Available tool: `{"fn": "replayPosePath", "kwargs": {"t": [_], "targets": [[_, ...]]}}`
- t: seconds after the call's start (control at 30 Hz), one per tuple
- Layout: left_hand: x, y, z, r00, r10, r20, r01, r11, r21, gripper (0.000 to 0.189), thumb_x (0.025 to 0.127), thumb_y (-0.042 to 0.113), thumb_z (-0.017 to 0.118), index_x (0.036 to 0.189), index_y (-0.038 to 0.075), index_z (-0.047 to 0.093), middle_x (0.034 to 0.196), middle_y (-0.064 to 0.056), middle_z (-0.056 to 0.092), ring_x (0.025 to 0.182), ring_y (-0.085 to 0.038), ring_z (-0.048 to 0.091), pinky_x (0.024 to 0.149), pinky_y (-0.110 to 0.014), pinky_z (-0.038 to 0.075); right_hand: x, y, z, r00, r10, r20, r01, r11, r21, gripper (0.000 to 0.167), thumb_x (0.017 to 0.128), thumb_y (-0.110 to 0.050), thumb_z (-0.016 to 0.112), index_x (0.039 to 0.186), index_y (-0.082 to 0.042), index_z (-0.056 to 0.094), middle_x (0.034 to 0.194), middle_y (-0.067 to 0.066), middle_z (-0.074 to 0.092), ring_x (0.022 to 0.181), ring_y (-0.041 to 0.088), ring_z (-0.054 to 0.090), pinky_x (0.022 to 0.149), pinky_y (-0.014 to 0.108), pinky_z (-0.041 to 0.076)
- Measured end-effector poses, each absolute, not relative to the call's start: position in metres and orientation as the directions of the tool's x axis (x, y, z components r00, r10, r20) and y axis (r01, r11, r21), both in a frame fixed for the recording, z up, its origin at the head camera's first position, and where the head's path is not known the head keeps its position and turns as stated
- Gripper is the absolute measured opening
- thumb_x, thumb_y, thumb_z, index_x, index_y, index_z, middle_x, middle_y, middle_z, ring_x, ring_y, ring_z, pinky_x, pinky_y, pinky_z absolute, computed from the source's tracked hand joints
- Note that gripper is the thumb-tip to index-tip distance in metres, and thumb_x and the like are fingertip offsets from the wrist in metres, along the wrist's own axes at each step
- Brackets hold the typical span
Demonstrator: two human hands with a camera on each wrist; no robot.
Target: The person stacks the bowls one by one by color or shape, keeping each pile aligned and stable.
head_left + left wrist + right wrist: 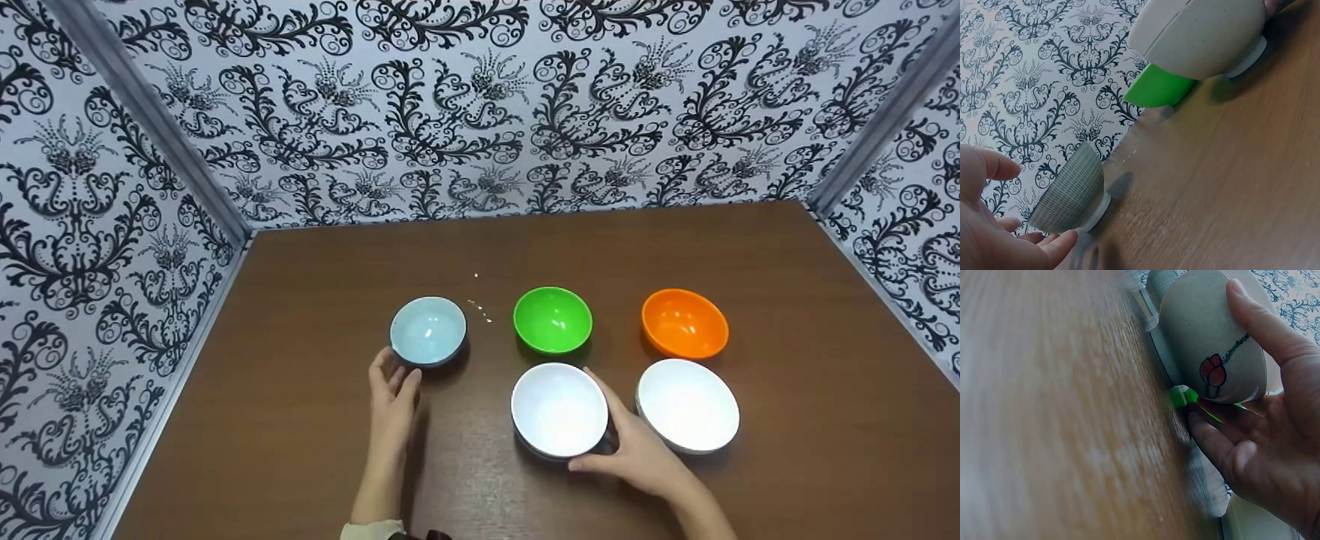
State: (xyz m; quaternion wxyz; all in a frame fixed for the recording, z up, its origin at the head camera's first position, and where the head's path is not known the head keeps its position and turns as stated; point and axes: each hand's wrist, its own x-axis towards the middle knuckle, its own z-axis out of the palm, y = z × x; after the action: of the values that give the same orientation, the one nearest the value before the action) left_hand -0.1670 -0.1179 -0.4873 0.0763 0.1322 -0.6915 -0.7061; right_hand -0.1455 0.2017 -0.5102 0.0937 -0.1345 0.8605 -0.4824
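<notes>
My right hand (637,450) grips a white bowl (560,410) at its right side, thumb toward the front and fingers behind. In the right wrist view the bowl (1202,343) shows a red flower on its outer wall; a dark line runs below its rim in the left wrist view. My left hand (394,394) is at the near-left side of a light blue bowl (427,330), thumb and fingers spread apart. That bowl (1075,191) has a fine checked pattern outside, and the left fingertips (1067,242) lie right by its lower wall.
A green bowl (553,320) stands just behind the gripped bowl. To the right are an orange bowl (685,324) and another white bowl (688,406), close beside my right hand. Small white specks (480,307) lie on the brown table (300,420). Patterned walls (480,112) enclose its back and sides.
</notes>
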Motion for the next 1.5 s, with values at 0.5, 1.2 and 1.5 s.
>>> {"fn": "replayPosePath", "kwargs": {"t": [0.5,1.2,1.5], "targets": [[-0.179,-0.123,-0.497,-0.951,-0.289,-0.111,-0.104,-0.04,0.994,0.066,0.1,0.008,0.048,0.155,0.0,0.014,0.161,-0.028,0.018,0.148,-0.047,0.026,0.118,-0.058,0.033,-0.146,0.201,-0.51,-0.946,-0.313,-0.082,-0.08,0.472,-0.878,0.119,0.068,-0.037,0.091,0.16,-0.022,0.017,0.163,0.005,0.031,0.146,0.029,0.035,0.12,0.059,0.026],[-0.19,-0.122,-0.497,-0.954,-0.266,-0.14,-0.108,-0.133,0.985,0.066,0.1,0.006,0.045,0.156,-0.002,0.011,0.16,-0.032,0.016,0.147,-0.047,0.026,0.119,-0.058,0.032,-0.145,0.202,-0.51,-0.948,-0.315,-0.055,-0.111,0.487,-0.866,0.117,0.069,-0.037,0.09,0.16,-0.022,0.019,0.162,0.005,0.035,0.143,0.029,0.04,0.118,0.06,0.03],[-0.197,-0.124,-0.498,-0.952,-0.268,-0.145,-0.113,-0.131,0.985,0.066,0.099,0.006,0.044,0.155,-0.004,0.01,0.159,-0.035,0.015,0.146,-0.049,0.028,0.117,-0.058,0.033,-0.145,0.202,-0.509,-0.946,-0.32,-0.048,-0.117,0.475,-0.872,0.116,0.069,-0.035,0.091,0.16,-0.022,0.019,0.161,0.004,0.035,0.142,0.027,0.041,0.117,0.058,0.032]]}}
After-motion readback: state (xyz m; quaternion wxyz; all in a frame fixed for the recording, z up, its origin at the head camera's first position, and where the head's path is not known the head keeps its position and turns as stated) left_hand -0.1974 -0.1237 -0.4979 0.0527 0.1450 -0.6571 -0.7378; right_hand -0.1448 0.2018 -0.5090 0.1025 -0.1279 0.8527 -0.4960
